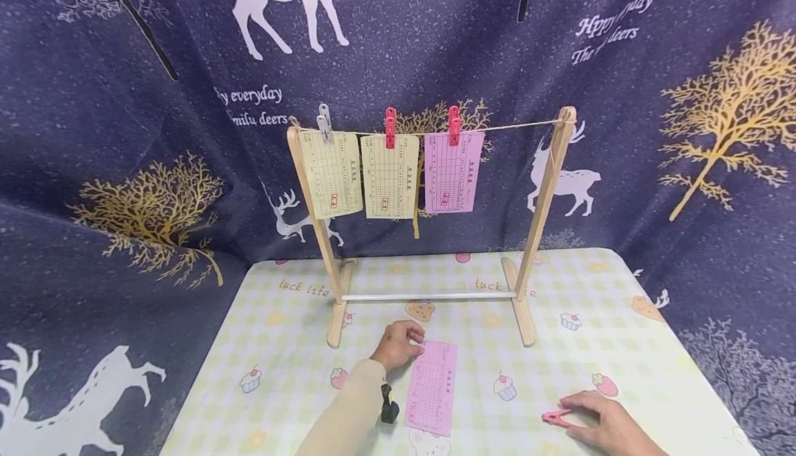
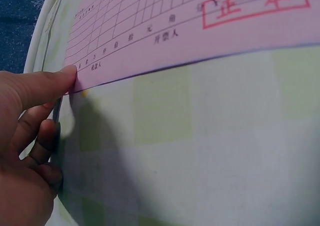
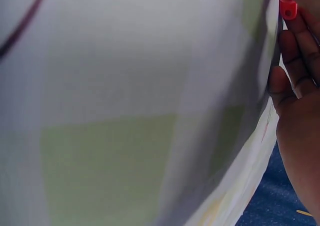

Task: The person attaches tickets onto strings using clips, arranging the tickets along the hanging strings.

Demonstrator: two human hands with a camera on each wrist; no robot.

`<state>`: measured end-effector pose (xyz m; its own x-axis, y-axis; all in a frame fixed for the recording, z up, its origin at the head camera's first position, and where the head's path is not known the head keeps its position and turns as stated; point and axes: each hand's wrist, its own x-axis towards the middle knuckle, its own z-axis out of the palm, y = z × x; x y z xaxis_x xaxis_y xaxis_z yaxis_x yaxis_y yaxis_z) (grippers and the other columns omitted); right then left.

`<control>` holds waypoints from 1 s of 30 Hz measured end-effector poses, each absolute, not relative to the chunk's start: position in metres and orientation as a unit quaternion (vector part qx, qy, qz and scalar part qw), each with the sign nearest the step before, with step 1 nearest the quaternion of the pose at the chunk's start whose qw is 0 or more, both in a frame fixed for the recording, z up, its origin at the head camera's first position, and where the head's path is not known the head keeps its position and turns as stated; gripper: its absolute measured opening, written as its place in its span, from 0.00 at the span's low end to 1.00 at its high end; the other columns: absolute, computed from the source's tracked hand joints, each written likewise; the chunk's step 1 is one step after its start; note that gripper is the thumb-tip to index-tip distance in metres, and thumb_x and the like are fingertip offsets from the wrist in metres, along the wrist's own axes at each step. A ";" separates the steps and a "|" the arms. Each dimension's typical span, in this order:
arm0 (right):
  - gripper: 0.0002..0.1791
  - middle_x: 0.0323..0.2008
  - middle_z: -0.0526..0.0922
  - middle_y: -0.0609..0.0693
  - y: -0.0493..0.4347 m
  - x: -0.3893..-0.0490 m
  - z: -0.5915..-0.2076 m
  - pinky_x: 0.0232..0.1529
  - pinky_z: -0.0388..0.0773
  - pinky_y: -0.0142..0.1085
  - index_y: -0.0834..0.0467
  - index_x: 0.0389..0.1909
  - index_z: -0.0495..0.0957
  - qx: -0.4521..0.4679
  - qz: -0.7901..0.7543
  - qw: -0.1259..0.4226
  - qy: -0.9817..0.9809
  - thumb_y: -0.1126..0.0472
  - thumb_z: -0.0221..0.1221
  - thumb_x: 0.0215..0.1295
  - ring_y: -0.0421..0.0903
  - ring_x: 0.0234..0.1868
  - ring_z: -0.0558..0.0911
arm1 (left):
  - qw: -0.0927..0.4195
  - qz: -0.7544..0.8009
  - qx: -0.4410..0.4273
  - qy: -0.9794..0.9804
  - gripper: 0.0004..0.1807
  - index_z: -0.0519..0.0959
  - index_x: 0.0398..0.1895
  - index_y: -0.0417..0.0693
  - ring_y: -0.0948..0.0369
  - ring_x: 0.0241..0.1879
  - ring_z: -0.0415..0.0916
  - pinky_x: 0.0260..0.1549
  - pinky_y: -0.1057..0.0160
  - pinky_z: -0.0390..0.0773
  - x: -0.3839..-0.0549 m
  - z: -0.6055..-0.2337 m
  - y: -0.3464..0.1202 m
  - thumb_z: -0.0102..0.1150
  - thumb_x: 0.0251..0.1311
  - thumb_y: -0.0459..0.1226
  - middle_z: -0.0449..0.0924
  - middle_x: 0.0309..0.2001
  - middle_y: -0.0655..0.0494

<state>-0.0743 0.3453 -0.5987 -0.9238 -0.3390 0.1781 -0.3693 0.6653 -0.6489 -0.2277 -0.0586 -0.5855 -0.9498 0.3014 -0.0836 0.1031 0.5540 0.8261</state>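
A pink printed form [image 1: 432, 387] lies on the checked tablecloth, its red stamp box showing large in the left wrist view. My left hand [image 1: 398, 345] pinches its upper left corner between thumb and fingers. To the right, close over the table, my right hand [image 1: 600, 421] holds a red clothespin [image 1: 555, 417] by one end. The right wrist view shows only part of that clothespin [image 3: 288, 9], at the top edge beside the fingers.
Behind the hands stands a wooden rack [image 1: 547, 193] with a string across its top. Two yellow forms [image 1: 329, 176] and a pink form [image 1: 457, 173] hang there from a grey clothespin [image 1: 325, 126] and two red ones. A white rod [image 1: 429, 297] joins the rack's feet. Dark deer-print fabric hangs behind.
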 end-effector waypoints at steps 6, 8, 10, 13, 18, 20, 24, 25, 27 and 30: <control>0.18 0.40 0.84 0.40 0.344 -0.076 -0.601 0.44 0.68 0.15 0.58 0.42 0.85 0.200 0.351 0.034 -0.914 0.59 0.76 0.49 0.30 0.44 0.79 | 0.115 0.442 0.135 0.879 0.21 0.81 0.46 0.41 0.53 0.46 0.78 0.53 0.49 0.76 -0.228 -0.589 -0.058 0.74 0.47 0.26 0.82 0.42 0.54; 0.18 0.40 0.84 0.40 0.344 -0.075 -0.601 0.44 0.68 0.15 0.57 0.42 0.85 0.198 0.351 0.033 -0.915 0.59 0.76 0.49 0.30 0.44 0.79 | 0.119 0.435 0.140 0.881 0.23 0.80 0.48 0.42 0.54 0.46 0.78 0.52 0.50 0.76 -0.228 -0.590 -0.058 0.75 0.47 0.27 0.81 0.43 0.54; 0.18 0.40 0.84 0.39 0.344 -0.075 -0.601 0.45 0.66 0.14 0.57 0.42 0.85 0.195 0.350 0.039 -0.915 0.59 0.76 0.48 0.29 0.44 0.79 | 0.117 0.428 0.148 0.884 0.23 0.79 0.48 0.43 0.56 0.44 0.78 0.50 0.53 0.77 -0.229 -0.592 -0.058 0.75 0.47 0.27 0.81 0.41 0.55; 0.18 0.40 0.85 0.39 0.343 -0.076 -0.600 0.45 0.64 0.12 0.57 0.42 0.85 0.189 0.354 0.041 -0.915 0.59 0.76 0.48 0.29 0.45 0.79 | 0.114 0.428 0.155 0.883 0.22 0.80 0.47 0.42 0.58 0.40 0.78 0.48 0.56 0.78 -0.229 -0.590 -0.057 0.74 0.47 0.26 0.81 0.37 0.57; 0.19 0.40 0.85 0.41 0.340 -0.079 -0.594 0.42 0.72 0.20 0.59 0.44 0.84 0.176 0.366 0.024 -0.913 0.60 0.75 0.51 0.27 0.46 0.78 | 0.108 0.423 0.161 0.885 0.20 0.81 0.45 0.43 0.60 0.39 0.77 0.47 0.58 0.77 -0.229 -0.591 -0.056 0.74 0.47 0.27 0.80 0.35 0.60; 0.18 0.40 0.85 0.41 0.338 -0.080 -0.592 0.40 0.74 0.23 0.58 0.44 0.84 0.168 0.371 0.024 -0.913 0.60 0.75 0.51 0.26 0.46 0.77 | 0.103 0.414 0.166 0.889 0.20 0.81 0.45 0.45 0.60 0.41 0.76 0.48 0.57 0.76 -0.229 -0.591 -0.056 0.75 0.48 0.28 0.79 0.37 0.61; 0.17 0.39 0.86 0.41 0.335 -0.081 -0.591 0.37 0.75 0.26 0.58 0.43 0.84 0.166 0.383 0.030 -0.908 0.61 0.75 0.51 0.27 0.45 0.77 | 0.092 0.408 0.175 0.891 0.20 0.80 0.44 0.45 0.58 0.42 0.76 0.48 0.57 0.77 -0.229 -0.589 -0.057 0.75 0.47 0.28 0.78 0.39 0.58; 0.17 0.39 0.86 0.42 0.334 -0.082 -0.590 0.36 0.75 0.27 0.59 0.43 0.84 0.166 0.386 0.029 -0.907 0.62 0.74 0.52 0.27 0.44 0.77 | 0.094 0.409 0.173 0.891 0.20 0.80 0.44 0.44 0.58 0.42 0.76 0.48 0.57 0.77 -0.229 -0.589 -0.057 0.75 0.47 0.28 0.79 0.38 0.58; 0.16 0.39 0.86 0.42 0.333 -0.082 -0.590 0.35 0.76 0.29 0.60 0.44 0.84 0.165 0.396 0.019 -0.903 0.62 0.73 0.53 0.28 0.43 0.77 | 0.096 0.413 0.170 0.890 0.19 0.80 0.43 0.44 0.57 0.40 0.77 0.46 0.58 0.77 -0.228 -0.589 -0.057 0.75 0.46 0.27 0.79 0.36 0.57; 0.16 0.39 0.86 0.42 0.333 -0.082 -0.589 0.36 0.78 0.30 0.63 0.45 0.83 0.159 0.416 0.000 -0.895 0.62 0.72 0.56 0.29 0.40 0.78 | 0.101 0.413 0.163 0.890 0.18 0.81 0.42 0.44 0.58 0.38 0.77 0.45 0.58 0.76 -0.228 -0.588 -0.056 0.75 0.47 0.26 0.79 0.33 0.58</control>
<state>-0.0822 0.3329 -0.5886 -0.9496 -0.2842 0.1323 -0.2844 0.6038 -0.7446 -0.2280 -0.0560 -0.5878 -0.9264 0.3739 -0.0451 0.2068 0.6051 0.7689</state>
